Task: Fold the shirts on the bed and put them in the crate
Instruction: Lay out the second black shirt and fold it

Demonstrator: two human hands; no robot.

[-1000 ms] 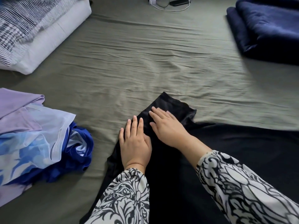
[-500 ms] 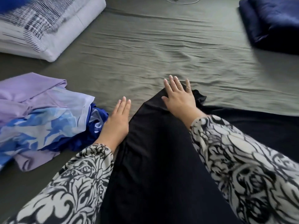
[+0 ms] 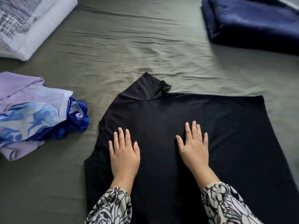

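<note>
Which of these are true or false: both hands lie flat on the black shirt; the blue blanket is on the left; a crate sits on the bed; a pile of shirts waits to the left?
1. Both the left hand and right hand lie flat on the black shirt. True.
2. The blue blanket is on the left. False: it lies at the far right.
3. A crate sits on the bed. False: none is in view.
4. A pile of shirts waits to the left. True.

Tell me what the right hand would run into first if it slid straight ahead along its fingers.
Probably nothing solid: the right hand would cross the flat black shirt, pass its top edge, then reach bare wrinkled olive-green bedsheet.
</note>
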